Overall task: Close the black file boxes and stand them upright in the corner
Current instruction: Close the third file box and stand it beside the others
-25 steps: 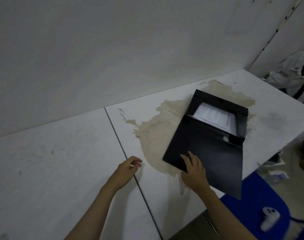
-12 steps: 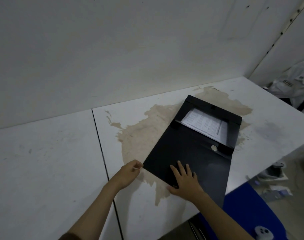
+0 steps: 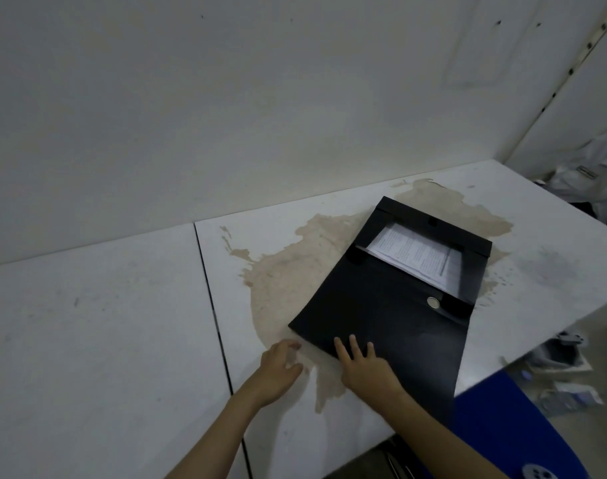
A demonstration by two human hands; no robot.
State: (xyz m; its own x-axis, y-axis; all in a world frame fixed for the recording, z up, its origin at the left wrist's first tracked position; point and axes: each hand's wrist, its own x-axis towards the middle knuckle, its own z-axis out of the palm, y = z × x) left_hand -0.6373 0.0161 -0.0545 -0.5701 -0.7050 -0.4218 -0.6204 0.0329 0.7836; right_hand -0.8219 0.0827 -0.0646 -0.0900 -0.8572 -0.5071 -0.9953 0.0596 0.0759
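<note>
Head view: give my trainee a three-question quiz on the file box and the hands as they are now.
1. True or false: the black file box stands upright against the wall.
2. Which hand lies flat on the box's flap? A) left hand B) right hand C) neither
3. Fill in: through the open end of the box you can see printed ____.

Key: 1 false, it lies flat on the stained table with its flap open. 2 B; the left hand is at the flap's near corner. 3 papers.
</note>
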